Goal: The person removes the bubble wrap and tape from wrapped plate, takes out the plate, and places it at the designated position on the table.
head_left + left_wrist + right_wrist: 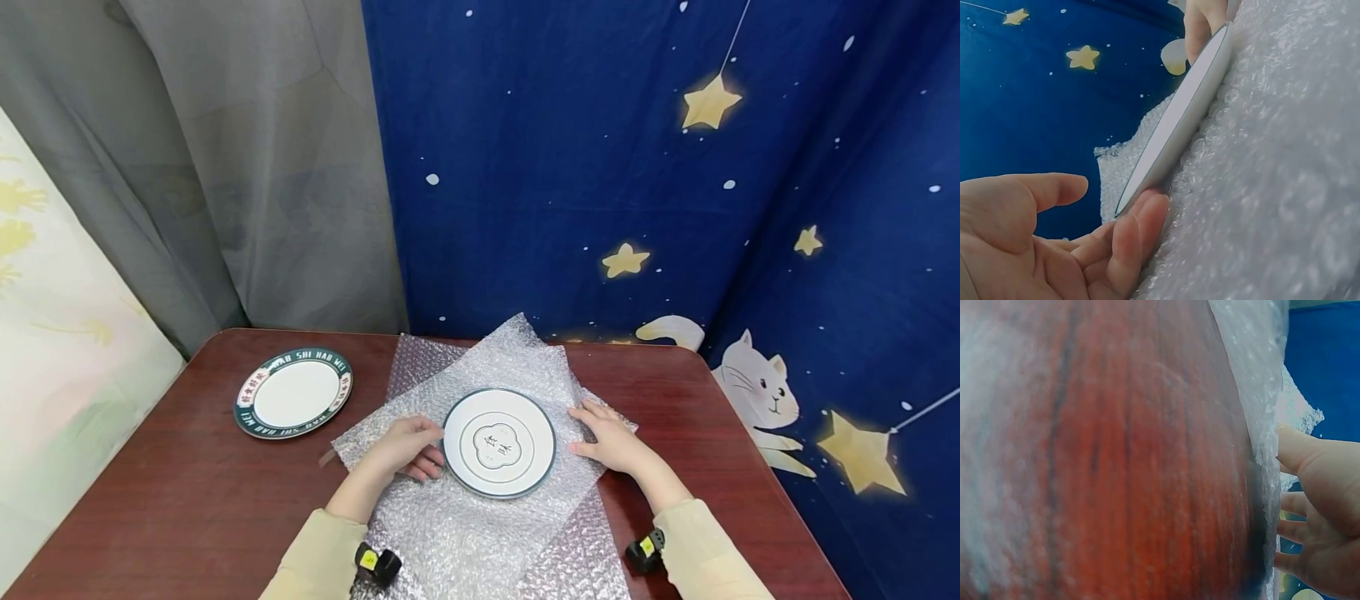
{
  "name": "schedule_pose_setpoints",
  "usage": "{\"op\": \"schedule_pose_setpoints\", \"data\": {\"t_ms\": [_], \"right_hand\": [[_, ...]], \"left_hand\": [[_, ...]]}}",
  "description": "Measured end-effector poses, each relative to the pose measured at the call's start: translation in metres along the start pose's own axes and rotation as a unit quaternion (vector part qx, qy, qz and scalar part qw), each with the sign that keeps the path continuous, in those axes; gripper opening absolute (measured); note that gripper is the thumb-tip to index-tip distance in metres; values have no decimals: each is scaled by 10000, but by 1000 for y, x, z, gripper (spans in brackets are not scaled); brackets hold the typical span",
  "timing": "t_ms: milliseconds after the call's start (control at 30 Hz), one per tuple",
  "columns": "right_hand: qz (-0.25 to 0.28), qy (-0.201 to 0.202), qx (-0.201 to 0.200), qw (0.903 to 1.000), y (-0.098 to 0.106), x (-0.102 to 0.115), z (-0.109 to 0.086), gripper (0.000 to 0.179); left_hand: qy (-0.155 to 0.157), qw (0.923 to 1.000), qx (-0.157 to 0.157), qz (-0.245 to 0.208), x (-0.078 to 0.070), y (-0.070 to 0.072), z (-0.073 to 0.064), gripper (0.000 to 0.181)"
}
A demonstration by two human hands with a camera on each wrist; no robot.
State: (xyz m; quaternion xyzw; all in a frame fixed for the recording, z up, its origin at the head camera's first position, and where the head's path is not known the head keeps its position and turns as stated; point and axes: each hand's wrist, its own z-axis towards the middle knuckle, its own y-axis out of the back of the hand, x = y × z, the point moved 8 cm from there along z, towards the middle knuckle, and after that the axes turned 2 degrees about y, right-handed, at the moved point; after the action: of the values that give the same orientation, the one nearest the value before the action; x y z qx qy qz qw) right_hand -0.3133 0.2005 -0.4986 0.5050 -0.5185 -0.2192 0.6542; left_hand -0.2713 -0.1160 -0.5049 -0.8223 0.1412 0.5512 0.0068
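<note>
A white plate [517, 429] with a dark rim line and a central flower-shaped outline lies on sheets of bubble wrap [480, 542]. My left hand [408, 448] is at the plate's left edge. In the left wrist view, the fingertips [1155, 209] touch the underside of the plate [1172, 125], while the thumb stands apart from it. To the right of the plate, my right hand [611, 440] rests on the bubble wrap with its fingers spread and apart from the plate. The right wrist view shows this hand [1329, 512] beside the wrap's edge; the plate is out of sight there.
A second plate [296, 398] with a dark green lettered rim sits at the back left of the reddish-brown table [187, 508]. A grey curtain [285, 167] and a blue star-patterned curtain [540, 167] hang behind the table's far edge.
</note>
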Motion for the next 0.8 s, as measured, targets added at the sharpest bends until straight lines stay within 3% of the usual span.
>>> {"op": "schedule_pose_setpoints", "data": {"t_ms": [200, 500, 800], "right_hand": [[14, 4, -14, 10000, 1, 1, 0, 67], [18, 1, -15, 10000, 1, 0, -1, 68], [43, 48, -33, 10000, 0, 1, -2, 67]], "left_hand": [[-47, 9997, 232, 56, 3, -7, 3, 28], [-160, 9988, 177, 437, 2, -13, 4, 31], [-11, 9991, 359, 211, 7, -17, 9, 47]]}}
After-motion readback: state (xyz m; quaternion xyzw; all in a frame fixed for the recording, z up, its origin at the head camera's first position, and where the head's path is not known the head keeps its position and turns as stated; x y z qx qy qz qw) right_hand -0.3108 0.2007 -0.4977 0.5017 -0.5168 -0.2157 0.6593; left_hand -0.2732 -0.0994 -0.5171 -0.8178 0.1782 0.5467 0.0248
